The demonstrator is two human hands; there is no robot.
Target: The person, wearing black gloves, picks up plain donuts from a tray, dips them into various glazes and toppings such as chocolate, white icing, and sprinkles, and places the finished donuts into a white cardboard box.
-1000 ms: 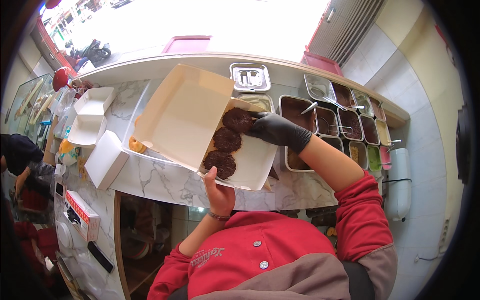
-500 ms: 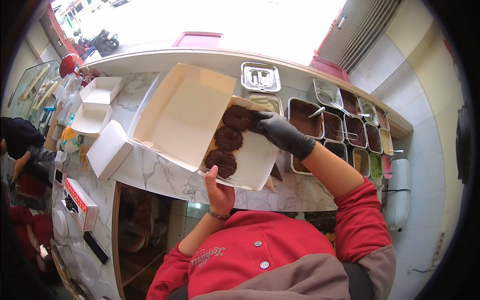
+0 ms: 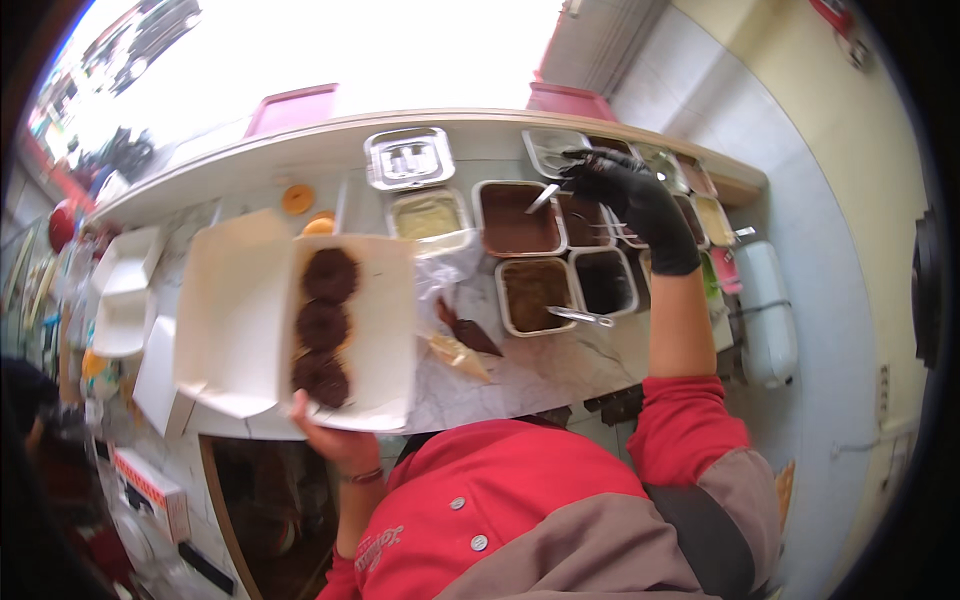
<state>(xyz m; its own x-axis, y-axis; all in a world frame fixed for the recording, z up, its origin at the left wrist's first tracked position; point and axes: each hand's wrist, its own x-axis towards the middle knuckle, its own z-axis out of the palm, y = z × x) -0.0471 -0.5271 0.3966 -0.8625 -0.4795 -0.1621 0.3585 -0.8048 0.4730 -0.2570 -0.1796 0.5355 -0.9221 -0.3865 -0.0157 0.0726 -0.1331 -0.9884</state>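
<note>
My bare left hand (image 3: 345,447) grips the near edge of an open white cardboard box (image 3: 390,330), its thumb over the rim. Three round pastries with dark chocolate topping (image 3: 322,325) lie in a row along the left side of the box's base. The box's lid (image 3: 232,320) is folded back to the left. My right hand (image 3: 635,200), in a black glove, hovers over the metal topping containers with its fingers stretched and nothing seen in them. Close by its fingertips, a spoon handle (image 3: 543,197) rises from a container of brown chocolate (image 3: 512,225).
Two piping bags, one brown (image 3: 472,330) and one cream (image 3: 458,357), lie right of the box. Beyond them stands a pale cream container (image 3: 428,218) and a metal lid (image 3: 408,158). Round orange-brown pastries (image 3: 297,199) sit behind the box. Empty white boxes (image 3: 125,322) stand at left.
My right hand has left the pastries in the box and moved right, over the containers. The box has turned more upright in my left hand. The view has swung to the right.
</note>
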